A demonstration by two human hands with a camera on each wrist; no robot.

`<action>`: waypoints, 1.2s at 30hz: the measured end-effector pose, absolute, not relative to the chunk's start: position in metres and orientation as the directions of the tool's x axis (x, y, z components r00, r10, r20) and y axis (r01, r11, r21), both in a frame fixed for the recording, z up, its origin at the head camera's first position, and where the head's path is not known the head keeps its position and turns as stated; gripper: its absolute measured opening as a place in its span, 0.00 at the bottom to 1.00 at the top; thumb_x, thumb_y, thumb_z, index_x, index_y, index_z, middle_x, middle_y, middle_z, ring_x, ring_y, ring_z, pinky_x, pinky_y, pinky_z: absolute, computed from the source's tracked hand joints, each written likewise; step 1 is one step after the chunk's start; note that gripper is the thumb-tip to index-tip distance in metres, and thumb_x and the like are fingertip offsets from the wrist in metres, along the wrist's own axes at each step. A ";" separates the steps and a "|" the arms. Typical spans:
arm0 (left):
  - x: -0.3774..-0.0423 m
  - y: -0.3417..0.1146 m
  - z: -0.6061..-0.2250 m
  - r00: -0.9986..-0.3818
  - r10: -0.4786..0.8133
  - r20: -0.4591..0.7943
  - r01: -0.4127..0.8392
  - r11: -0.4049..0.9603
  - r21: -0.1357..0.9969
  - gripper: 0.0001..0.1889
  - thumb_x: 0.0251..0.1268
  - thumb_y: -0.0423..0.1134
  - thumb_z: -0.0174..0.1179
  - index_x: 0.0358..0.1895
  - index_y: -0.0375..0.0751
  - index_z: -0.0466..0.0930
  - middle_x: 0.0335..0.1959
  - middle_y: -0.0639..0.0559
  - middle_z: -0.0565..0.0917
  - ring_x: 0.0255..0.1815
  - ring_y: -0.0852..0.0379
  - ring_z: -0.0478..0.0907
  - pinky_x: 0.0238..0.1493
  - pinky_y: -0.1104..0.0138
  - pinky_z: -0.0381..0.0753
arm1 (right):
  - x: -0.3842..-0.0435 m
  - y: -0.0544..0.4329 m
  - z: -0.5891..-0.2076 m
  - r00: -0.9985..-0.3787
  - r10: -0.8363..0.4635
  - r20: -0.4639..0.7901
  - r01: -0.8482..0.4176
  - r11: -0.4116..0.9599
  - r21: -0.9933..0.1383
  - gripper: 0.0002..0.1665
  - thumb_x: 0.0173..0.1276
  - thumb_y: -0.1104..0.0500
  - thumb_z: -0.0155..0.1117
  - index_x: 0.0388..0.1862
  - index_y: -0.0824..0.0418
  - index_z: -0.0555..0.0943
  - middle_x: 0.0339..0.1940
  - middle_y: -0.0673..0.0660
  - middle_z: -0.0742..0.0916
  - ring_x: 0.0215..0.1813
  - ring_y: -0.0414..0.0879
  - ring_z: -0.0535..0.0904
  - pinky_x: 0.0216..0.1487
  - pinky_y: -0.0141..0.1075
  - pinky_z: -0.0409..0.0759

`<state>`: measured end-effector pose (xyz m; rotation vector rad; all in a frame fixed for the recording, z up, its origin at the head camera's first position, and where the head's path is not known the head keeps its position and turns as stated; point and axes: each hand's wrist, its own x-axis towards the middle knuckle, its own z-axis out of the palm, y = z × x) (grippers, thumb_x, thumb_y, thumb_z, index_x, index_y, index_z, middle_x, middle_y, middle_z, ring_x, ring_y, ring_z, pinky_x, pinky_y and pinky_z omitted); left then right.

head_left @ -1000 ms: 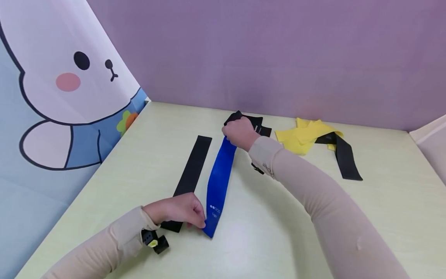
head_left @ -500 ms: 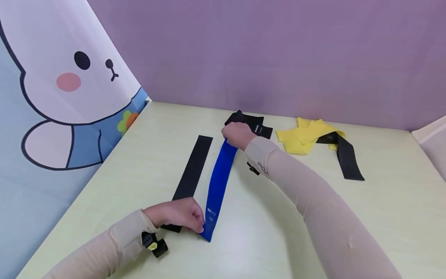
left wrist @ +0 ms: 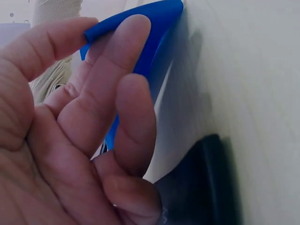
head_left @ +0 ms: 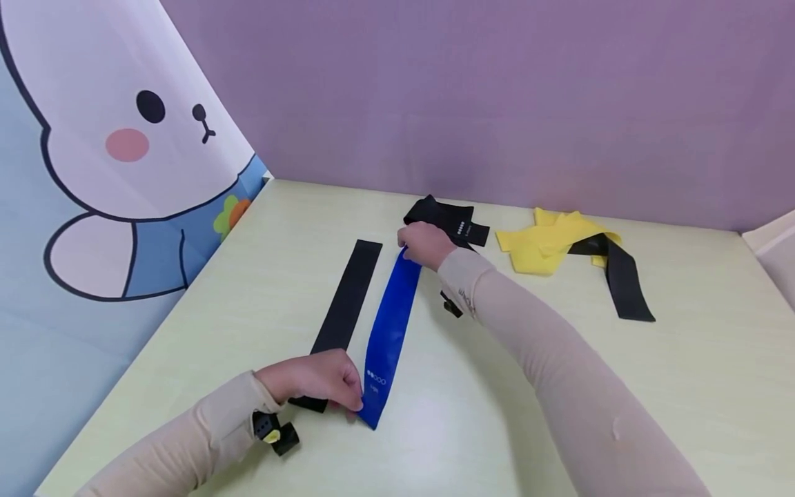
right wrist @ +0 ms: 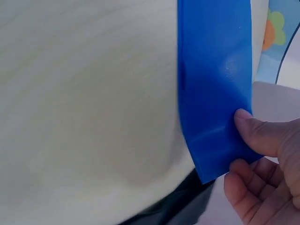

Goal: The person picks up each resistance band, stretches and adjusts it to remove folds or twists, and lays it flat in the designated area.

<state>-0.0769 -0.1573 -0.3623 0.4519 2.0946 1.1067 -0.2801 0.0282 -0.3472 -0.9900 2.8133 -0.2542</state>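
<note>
Straightening the flat, blue, rubbery band [head_left: 390, 324] mid-frame seems the step, left hand [head_left: 326, 378] and right hand [head_left: 427, 245] pinching its ends; laying it down would need even tension.

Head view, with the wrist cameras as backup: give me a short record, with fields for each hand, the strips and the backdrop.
Left hand: pinches near end of blue strip
Right hand: pinches its far end
Marking: white circles; lettering too blurred to read
Left of blue: flat black strip
Table's far edge: bunched black pile
Right side: yellow pile, dark strip trailing from it
Backdrop: purple
</note>
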 end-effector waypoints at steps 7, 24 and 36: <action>-0.076 -0.159 -0.361 -0.686 0.590 -0.426 0.053 0.624 0.779 0.12 0.52 0.30 0.64 0.14 0.29 0.79 0.16 0.51 0.83 0.14 0.65 0.68 0.20 0.75 0.65 | -0.288 0.034 -0.361 -0.810 -0.582 -0.068 -0.523 0.770 -0.365 0.17 0.67 0.64 0.63 0.55 0.65 0.80 0.55 0.60 0.83 0.53 0.50 0.80 0.55 0.39 0.75; -0.077 -0.159 -0.366 -0.635 0.633 -0.444 0.146 0.662 0.735 0.14 0.50 0.29 0.62 0.10 0.35 0.76 0.12 0.57 0.81 0.10 0.67 0.64 0.18 0.76 0.59 | -0.287 0.032 -0.372 -0.860 -0.507 -0.048 -0.466 0.821 -0.331 0.15 0.69 0.62 0.59 0.54 0.58 0.82 0.52 0.55 0.85 0.51 0.48 0.80 0.48 0.43 0.77; -0.077 -0.155 -0.361 -0.681 0.557 -0.476 0.211 0.772 0.600 0.14 0.46 0.32 0.65 0.07 0.41 0.79 0.06 0.55 0.76 0.08 0.66 0.59 0.16 0.73 0.52 | -0.289 0.028 -0.373 -0.860 -0.509 -0.029 -0.474 0.820 -0.321 0.14 0.69 0.61 0.59 0.52 0.54 0.83 0.51 0.54 0.85 0.49 0.47 0.80 0.44 0.42 0.78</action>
